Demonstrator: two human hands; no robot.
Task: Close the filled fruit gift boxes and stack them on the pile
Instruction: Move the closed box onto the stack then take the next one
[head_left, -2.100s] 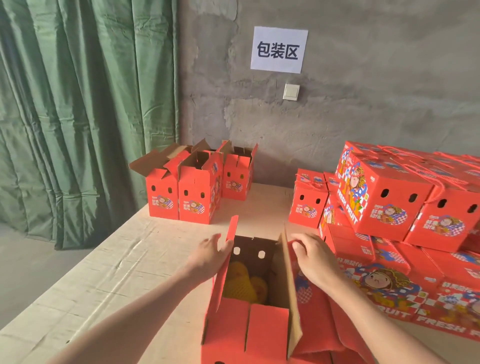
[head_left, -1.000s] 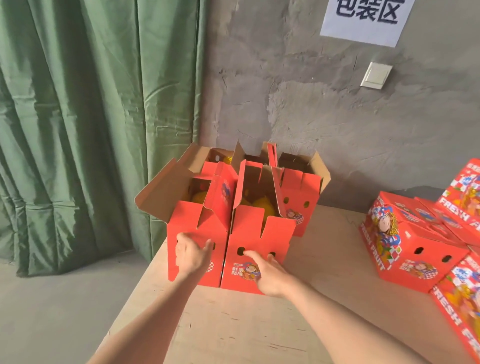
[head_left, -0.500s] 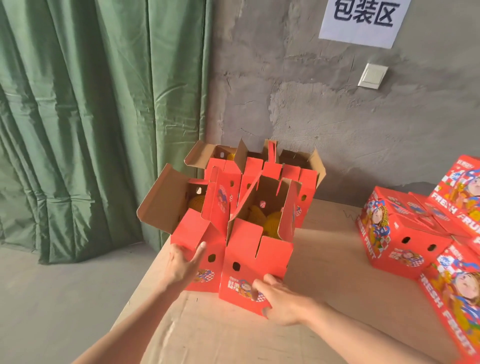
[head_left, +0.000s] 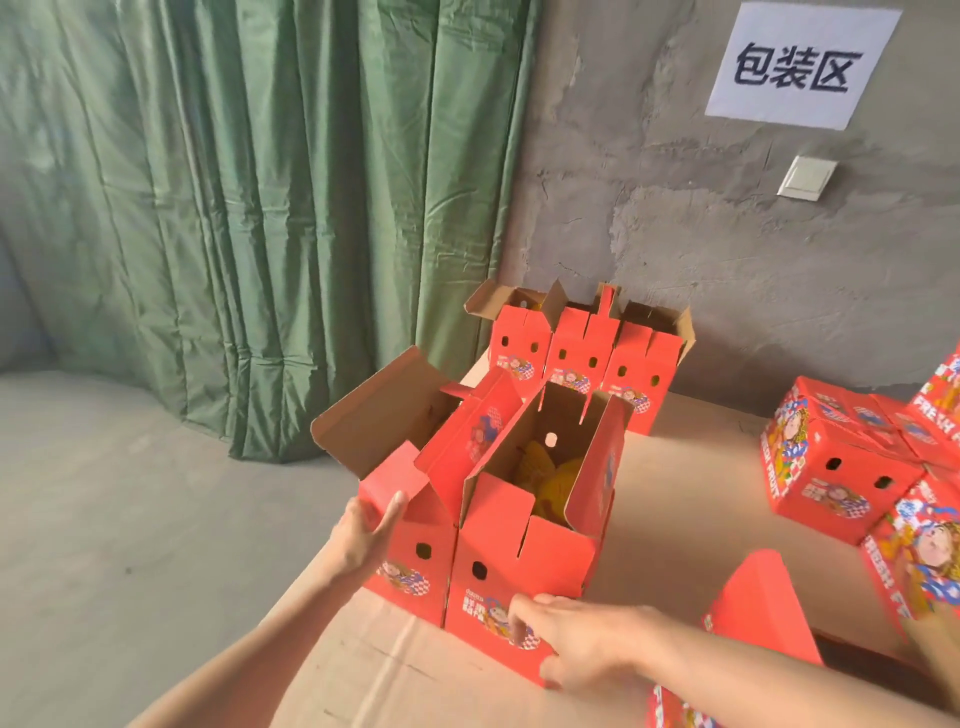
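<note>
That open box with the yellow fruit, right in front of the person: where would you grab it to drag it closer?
Take the open box low on its front wall, from the near side, where the right hand grips it. Its top flaps stand open and loose; the base looks stiffer.

the table is bare through its middle: a wide lane runs from the near edge back toward the wall, between the pair of open boxes by the left edge and the closed boxes piled along the right edge. the pair stand touching, so nothing passes between them. their raised flaps lean out over the left edge and fence the tops on both sides, leaving entry from above. a row of three open boxes fills the far left corner against the wall. a red box corner juts up by the near edge, narrowing the lane there.
</note>
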